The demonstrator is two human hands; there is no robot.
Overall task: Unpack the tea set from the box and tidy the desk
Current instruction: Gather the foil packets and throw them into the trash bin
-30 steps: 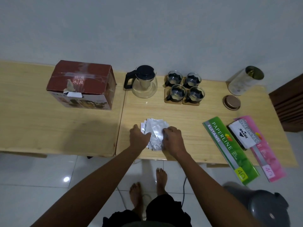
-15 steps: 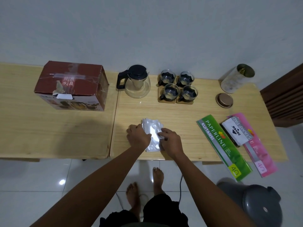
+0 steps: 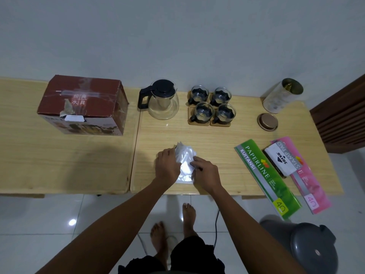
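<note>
Hands press palm-down, the left hand [image 3: 166, 165] and right hand [image 3: 205, 174] flanking the plastic wrap [image 3: 184, 163], fingers spread flat on it. Between them the wrap's long axis runs away from the wrists toward the teapot [image 3: 162, 100].

Both arms stretched forward, left hand [image 3: 167, 166] and right hand [image 3: 205, 174] palms down, close together, fingers curled a bit, pressing flat on something between them.

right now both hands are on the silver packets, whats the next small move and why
Probably pinch the silver packets together and lift them as one stack: the left hand and right hand flank the gathered pile, lying flat near the desk edge.
</note>
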